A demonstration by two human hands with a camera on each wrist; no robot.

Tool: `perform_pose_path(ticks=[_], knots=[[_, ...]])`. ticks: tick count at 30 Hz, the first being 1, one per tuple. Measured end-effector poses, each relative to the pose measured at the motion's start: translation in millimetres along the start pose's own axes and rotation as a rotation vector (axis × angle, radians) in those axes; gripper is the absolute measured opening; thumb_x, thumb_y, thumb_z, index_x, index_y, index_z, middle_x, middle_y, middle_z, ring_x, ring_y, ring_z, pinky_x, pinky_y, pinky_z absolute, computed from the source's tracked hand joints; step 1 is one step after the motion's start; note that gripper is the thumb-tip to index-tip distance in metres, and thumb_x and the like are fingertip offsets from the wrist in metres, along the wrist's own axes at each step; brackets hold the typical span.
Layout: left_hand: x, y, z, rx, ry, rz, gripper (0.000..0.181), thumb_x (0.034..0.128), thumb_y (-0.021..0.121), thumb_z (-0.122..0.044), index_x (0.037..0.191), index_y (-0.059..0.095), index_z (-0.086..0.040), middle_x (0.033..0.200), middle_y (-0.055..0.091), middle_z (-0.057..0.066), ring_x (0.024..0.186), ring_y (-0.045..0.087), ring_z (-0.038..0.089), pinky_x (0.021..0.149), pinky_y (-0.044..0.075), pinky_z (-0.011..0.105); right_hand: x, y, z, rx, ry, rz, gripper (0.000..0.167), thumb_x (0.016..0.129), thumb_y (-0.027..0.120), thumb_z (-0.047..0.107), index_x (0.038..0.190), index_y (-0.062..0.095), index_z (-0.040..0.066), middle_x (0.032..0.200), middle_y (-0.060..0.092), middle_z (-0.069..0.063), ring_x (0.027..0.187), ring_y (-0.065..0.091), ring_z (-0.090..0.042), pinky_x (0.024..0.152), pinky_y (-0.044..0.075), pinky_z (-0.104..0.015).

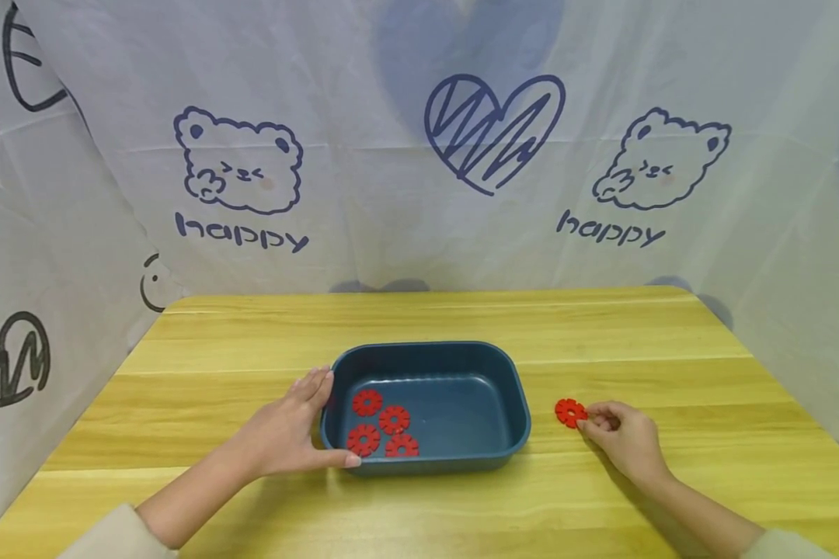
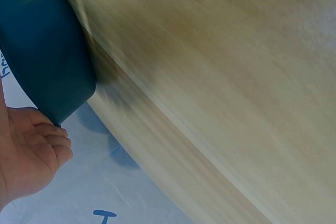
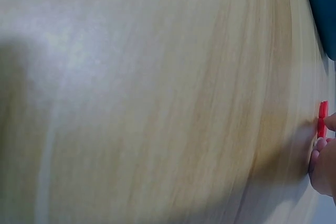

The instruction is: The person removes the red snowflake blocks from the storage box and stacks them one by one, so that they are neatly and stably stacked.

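Observation:
A dark blue rectangular bin (image 1: 454,464) stands on the table, with several red notched discs (image 1: 395,420) lying in its left part. My left hand (image 1: 287,435) rests on the bin's left end, fingers at the far left rim and thumb on the near rim; the left wrist view shows this hand (image 2: 31,150) at the bin's edge (image 2: 58,66). To the right of the bin, my right hand (image 1: 625,439) pinches another red disc (image 1: 569,413) between thumb and fingers. In the right wrist view the disc (image 3: 322,119) appears edge-on beside the hand (image 3: 324,166).
The wood-grain table (image 1: 419,520) extends around the bin on all sides. Behind it and at both sides hangs a white cloth (image 1: 391,194) with drawn bears, hearts and lettering.

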State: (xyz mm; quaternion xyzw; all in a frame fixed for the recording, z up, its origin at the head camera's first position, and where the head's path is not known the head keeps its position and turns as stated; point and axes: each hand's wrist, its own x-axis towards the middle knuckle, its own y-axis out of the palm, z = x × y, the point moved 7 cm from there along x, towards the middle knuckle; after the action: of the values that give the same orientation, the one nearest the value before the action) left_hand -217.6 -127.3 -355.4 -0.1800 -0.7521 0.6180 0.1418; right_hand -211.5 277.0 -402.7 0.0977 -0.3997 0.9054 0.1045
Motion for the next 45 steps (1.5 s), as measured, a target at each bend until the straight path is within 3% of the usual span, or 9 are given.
perform_pose_path(ticks=[16,23,25,28,32,37,45], knots=[[-0.3,-0.5,-0.7,-0.006,0.006,0.002,0.116,0.0666,0.058,-0.076,0.142,0.028,0.007,0.15,0.024,0.025,0.132,0.031,0.048,0.093,0.042,0.059,0.2,-1,1,0.007,0.019,0.015,0.017,0.075,0.073,0.004,0.087,0.068,-0.007,0.072,0.063,-0.007,0.061,0.047,0.003,0.054,0.045,-0.014],[0.1,2.2,0.3,-0.008,0.005,-0.006,0.116,0.0663,0.059,-0.076,0.142,0.029,0.007,0.15,0.024,0.024,0.133,0.03,0.047,0.094,0.041,0.058,2.8,-5,-4,0.035,0.081,0.081,0.024,0.08,0.071,0.01,0.096,0.067,-0.008,0.079,0.065,-0.008,0.064,0.049,0.004,0.058,0.046,-0.015],[0.1,2.8,0.4,-0.009,0.005,-0.007,0.116,0.066,0.059,-0.076,0.142,0.029,0.007,0.15,0.025,0.024,0.133,0.03,0.046,0.094,0.041,0.058,5.2,-11,0,0.04,0.066,0.073,0.024,0.081,0.069,0.01,0.098,0.067,-0.008,0.081,0.066,-0.01,0.064,0.049,0.006,0.057,0.046,-0.015],[0.1,2.4,0.6,-0.006,0.012,-0.012,0.116,0.0664,0.059,-0.076,0.142,0.029,0.007,0.15,0.025,0.024,0.133,0.031,0.046,0.093,0.042,0.058,10.7,-21,12,0.057,0.015,0.025,0.023,0.083,0.067,0.01,0.097,0.067,-0.008,0.081,0.067,-0.011,0.064,0.05,0.009,0.057,0.046,-0.014],[0.0,1.5,0.4,-0.001,0.015,-0.014,0.116,0.0669,0.058,-0.076,0.142,0.028,0.007,0.15,0.025,0.024,0.133,0.031,0.046,0.092,0.043,0.058,20.2,-32,36,0.092,-0.072,-0.024,0.02,0.084,0.066,0.011,0.096,0.069,-0.004,0.078,0.066,0.0,0.066,0.051,0.011,0.06,0.046,-0.011],[0.3,0.9,0.3,0.002,0.014,-0.01,0.116,0.0666,0.058,-0.076,0.142,0.029,0.007,0.15,0.025,0.024,0.133,0.03,0.046,0.091,0.043,0.059,30.7,-34,63,0.159,-0.133,-0.008,0.019,0.085,0.067,0.013,0.099,0.069,0.0,0.076,0.06,0.016,0.067,0.054,0.006,0.061,0.047,-0.013],[1.0,1.2,0.4,0.005,0.009,-0.01,0.116,0.0661,0.058,-0.077,0.142,0.03,0.006,0.15,0.025,0.023,0.134,0.03,0.046,0.09,0.044,0.058,40.3,-24,103,0.279,-0.161,0.036,0.024,0.083,0.069,0.012,0.103,0.068,-0.001,0.074,0.059,0.015,0.066,0.055,0.001,0.06,0.048,-0.015]])
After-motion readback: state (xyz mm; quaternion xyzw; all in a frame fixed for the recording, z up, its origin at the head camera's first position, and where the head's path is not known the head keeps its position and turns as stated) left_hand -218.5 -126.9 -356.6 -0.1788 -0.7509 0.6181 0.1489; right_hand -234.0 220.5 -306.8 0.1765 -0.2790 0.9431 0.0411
